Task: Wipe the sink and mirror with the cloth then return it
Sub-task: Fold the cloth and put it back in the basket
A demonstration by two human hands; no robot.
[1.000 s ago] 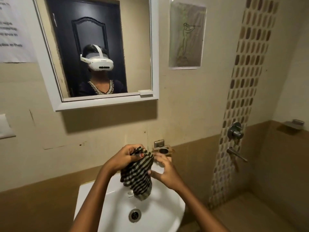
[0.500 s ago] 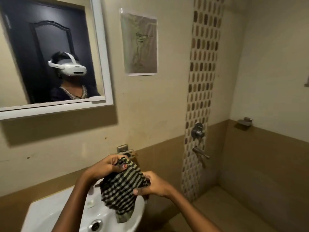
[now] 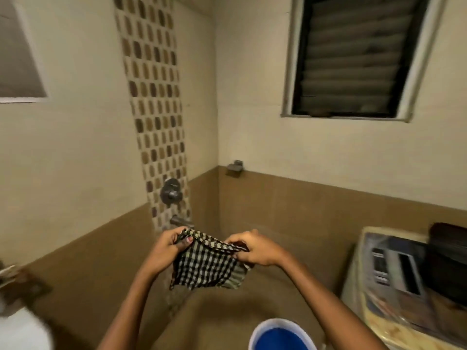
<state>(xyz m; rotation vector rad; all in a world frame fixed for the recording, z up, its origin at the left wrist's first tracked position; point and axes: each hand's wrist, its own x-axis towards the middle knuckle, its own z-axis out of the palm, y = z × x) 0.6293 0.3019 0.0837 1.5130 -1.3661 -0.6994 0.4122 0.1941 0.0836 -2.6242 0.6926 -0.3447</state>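
Bottom edge: blue bucket (image 3: pixel 281 335) with white rim, below and between the forearms. White sink (image 3: pixel 22 329) edge at bottom left, blurred, well apart from the hands.

Mid-frame: left hand (image 3: pixel 164 251) and right hand (image 3: pixel 255 248) raised level, holding checked cloth (image 3: pixel 207 265) stretched between them. Left fingers (image 3: pixel 185 245) pinching cloth's upper left corner, thumb on the front face. Right fingers (image 3: pixel 235 242) curled shut on the upper right edge, fabric bunched inside. Cloth hanging free below both grips, lower hem loose, touching nothing else; clear of the sink, out over the brown floor.

Right: washing machine (image 3: pixel 404 286) under a plastic cover, dark object on top at far right, too blurred to identify.

Behind the cloth: metal spout (image 3: pixel 180 221) just above left hand, round shower valve (image 3: pixel 171 192) higher, both on the mosaic tile strip (image 3: pixel 154 97). Small metal wall bracket (image 3: pixel 235 166) near the corner. Louvred window (image 3: pixel 358 56) high on the right wall. Paper sheet (image 3: pixel 17 59) at upper left, cropped.
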